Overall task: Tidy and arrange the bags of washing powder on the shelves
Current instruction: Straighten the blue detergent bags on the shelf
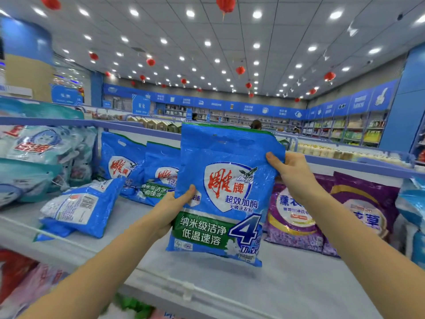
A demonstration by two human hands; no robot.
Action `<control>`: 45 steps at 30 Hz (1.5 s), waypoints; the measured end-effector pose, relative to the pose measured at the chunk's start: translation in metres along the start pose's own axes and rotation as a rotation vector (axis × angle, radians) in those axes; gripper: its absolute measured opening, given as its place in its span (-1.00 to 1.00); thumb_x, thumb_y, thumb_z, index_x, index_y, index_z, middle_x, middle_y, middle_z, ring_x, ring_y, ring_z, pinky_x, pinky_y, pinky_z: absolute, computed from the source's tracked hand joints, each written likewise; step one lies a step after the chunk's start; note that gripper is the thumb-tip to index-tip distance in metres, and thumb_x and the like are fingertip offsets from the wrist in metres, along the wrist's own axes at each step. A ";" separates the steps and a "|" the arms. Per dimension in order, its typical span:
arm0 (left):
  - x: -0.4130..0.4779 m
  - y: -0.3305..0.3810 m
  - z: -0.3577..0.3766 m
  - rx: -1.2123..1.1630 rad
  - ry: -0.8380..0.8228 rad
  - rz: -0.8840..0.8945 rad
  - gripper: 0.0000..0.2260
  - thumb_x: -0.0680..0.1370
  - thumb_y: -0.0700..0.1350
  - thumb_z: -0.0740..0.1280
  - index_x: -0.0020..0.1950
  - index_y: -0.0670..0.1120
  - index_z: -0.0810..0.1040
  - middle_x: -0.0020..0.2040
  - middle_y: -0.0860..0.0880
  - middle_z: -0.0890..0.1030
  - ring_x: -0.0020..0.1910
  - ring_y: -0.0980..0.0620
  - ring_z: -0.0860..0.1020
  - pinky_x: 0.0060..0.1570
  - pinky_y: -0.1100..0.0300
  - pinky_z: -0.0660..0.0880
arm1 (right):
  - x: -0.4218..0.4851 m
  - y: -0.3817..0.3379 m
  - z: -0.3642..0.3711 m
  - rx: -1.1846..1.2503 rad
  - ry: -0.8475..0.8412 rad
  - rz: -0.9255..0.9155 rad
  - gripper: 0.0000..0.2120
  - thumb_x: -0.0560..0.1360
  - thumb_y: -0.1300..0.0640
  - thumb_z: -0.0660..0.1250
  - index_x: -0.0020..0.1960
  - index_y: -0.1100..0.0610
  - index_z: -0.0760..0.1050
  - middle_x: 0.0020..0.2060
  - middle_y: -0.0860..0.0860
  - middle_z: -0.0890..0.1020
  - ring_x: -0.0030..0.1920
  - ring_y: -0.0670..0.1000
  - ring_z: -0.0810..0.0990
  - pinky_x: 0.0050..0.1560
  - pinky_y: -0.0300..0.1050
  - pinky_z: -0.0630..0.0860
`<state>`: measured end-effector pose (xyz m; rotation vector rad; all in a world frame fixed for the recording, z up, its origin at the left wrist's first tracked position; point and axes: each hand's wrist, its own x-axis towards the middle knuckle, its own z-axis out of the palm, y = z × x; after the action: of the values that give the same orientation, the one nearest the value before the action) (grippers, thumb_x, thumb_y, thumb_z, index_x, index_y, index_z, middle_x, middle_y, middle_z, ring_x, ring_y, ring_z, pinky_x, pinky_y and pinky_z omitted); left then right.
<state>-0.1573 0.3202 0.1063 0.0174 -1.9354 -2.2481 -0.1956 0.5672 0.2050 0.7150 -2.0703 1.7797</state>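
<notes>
A large blue plastic bag of washing powder with a red logo and green band (226,194) is held upright, face forward, above the middle of the pale grey shelf (287,279), its bottom edge clear of the surface. The left hand (177,204) clasps its left edge at mid-height; the right hand (291,171) pinches its upper right edge. Two matching blue bags (142,166) stand against the back of the shelf to the left. Another blue bag, lying flat with its label up (79,207), sits near the left front edge. Purple bags (333,210) stand towards the right.

Judgement: the held bag belongs upright beside its standing fellows, face outward. It should be lowered squarely, its base settled before either hand lets go, lest it slump forward.
</notes>
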 end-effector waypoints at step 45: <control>0.146 0.084 -0.281 0.294 -0.075 0.135 -0.87 0.57 -0.09 0.31 0.05 -0.10 0.58 0.04 -0.06 0.64 0.10 -0.01 0.58 0.18 0.10 0.44 | 0.044 0.034 0.282 -0.463 0.038 -0.213 -0.85 0.51 0.26 0.33 0.05 0.11 0.49 -0.12 -0.03 0.60 -0.10 -0.05 0.57 -0.01 -0.19 0.53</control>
<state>-0.2567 0.0129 0.1605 -0.1559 -2.2164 -1.8903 -0.2279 0.2871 0.1518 0.7206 -2.1714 1.1326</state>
